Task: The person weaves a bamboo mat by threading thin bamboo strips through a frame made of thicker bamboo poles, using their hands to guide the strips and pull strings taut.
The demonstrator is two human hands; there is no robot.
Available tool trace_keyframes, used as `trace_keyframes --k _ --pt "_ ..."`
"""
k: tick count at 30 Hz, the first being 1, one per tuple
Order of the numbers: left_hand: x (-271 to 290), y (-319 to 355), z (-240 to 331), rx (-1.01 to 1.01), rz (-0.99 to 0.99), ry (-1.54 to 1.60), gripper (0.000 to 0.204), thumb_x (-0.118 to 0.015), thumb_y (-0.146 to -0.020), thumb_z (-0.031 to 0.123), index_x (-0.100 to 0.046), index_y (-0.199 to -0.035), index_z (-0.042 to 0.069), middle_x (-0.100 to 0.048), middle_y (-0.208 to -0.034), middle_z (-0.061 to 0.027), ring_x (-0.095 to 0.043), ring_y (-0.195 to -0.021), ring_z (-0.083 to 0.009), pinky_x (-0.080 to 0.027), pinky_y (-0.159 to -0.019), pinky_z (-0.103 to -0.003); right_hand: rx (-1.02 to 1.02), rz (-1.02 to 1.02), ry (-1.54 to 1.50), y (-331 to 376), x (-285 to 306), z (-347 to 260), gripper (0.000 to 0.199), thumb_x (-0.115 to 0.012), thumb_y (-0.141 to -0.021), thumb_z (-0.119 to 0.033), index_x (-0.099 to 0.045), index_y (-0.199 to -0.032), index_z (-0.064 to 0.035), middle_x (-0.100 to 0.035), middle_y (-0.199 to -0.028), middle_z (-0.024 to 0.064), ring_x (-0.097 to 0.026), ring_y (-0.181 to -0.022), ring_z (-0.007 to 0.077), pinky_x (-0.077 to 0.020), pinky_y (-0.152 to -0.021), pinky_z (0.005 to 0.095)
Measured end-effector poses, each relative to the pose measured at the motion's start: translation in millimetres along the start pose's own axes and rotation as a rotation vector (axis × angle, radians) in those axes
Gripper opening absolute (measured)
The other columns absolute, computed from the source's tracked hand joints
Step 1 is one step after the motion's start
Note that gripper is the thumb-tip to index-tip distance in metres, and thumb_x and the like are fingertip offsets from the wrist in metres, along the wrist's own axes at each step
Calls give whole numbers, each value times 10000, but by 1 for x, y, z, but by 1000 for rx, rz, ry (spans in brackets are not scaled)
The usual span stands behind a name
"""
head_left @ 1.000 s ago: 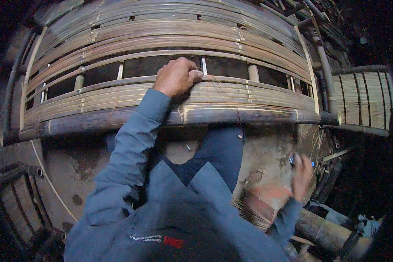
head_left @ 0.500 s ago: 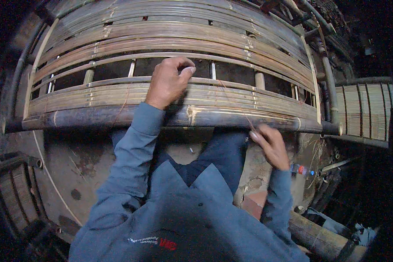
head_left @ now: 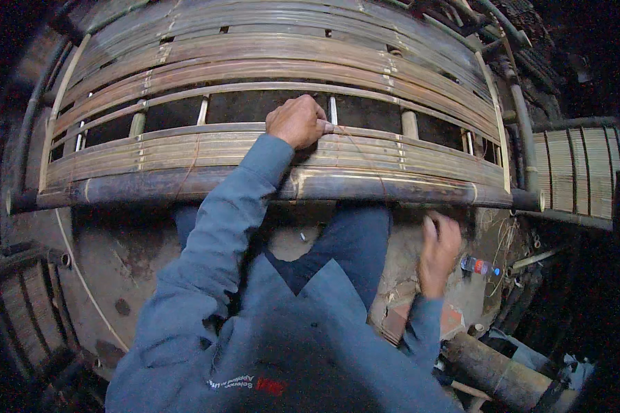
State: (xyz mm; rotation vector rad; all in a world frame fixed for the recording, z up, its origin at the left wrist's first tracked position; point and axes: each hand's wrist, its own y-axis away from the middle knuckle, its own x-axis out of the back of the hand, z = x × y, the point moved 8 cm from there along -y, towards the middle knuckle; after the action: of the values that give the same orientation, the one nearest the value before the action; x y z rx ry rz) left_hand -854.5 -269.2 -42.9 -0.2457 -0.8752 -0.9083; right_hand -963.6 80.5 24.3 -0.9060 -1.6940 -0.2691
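Observation:
A bamboo bench frame lies across my knees, with long split-bamboo slats along its near edge. My left hand is closed in a pinch at the upper edge of these slats, where a thin reddish cord meets the fingertips. That cord trails down over the slats and the dark front pole. Lower right, off the frame, my right hand is raised with curled fingers and the thumb close to them. It is somewhat blurred, and whatever it holds is too fine to make out. Another reddish cord crosses the slats farther left.
Behind the near slats is a gap with crosspieces, then more slats. A plastic bottle lies on the floor at right, near a thick bamboo piece. Slatted bamboo pieces stand right and left.
My left hand has moved right and slightly down, onto the slat edge near the cord. My right hand has dropped and shifted right, away from the front pole.

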Motion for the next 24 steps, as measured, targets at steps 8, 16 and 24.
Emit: trace_keyframes --k 8,16,24 --pt "-11 -15 -14 62 -149 70 387 -808 -762 537 -811 -921 185 -755 -1000 -140 -709 -985 -352 -547 -868 -473 214 -183 -10 -80 -96 -113 267 -635 -952 -269 -617 -905 -7 -635 -972 177 -573 -927 384 -434 -796 486" --pt "-1 -6 -15 81 -123 80 385 -793 -771 545 -809 -879 176 -754 -986 -141 -708 -981 -353 -537 -867 -480 -184 -498 -1446 -75 -49 -97 223 -601 -996 -265 -639 -953 -49 -682 -1100 128 -597 -911 231 -456 -944 374" --pt "0 -4 -17 50 -82 73 337 -778 -797 472 -806 -936 166 -755 -941 -146 -716 -943 -349 -543 -855 -474 -176 -312 -1462 -64 1 -71 424 -521 -1051 -382 -457 -762 -78 -478 -714 78 -534 -760 252 -419 -1037 501"
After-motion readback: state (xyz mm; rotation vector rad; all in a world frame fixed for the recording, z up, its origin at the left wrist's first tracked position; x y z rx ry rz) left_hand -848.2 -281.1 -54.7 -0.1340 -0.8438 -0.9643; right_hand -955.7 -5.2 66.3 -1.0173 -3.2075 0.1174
